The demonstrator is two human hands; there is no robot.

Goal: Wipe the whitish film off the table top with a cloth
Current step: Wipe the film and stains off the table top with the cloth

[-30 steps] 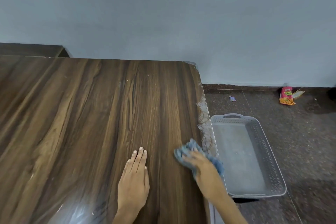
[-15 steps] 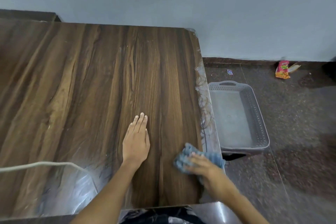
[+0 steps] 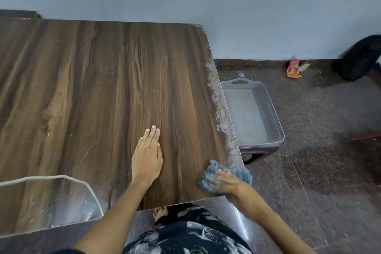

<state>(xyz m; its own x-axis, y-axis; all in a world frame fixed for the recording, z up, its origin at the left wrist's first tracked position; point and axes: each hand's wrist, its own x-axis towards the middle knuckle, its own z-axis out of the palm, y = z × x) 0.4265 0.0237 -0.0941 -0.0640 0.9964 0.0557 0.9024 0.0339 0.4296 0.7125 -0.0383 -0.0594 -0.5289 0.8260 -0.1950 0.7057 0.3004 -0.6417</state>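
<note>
While the left hand (image 3: 146,156) is lying flat and empty on the counter (image 3: 92,93), the right hand (image 3: 233,183) is bunching the soft, limp cloth (image 3: 208,175) at the near corner.

No words or numbers clear enough to read anywhere. Some print on the red and orange snack packet (image 3: 293,69) lying on the floor by the wall, but too small and blurry to make out. Same with the tiny scrap of wrapper (image 3: 240,73) near the grey tray (image 3: 274,117).
</note>
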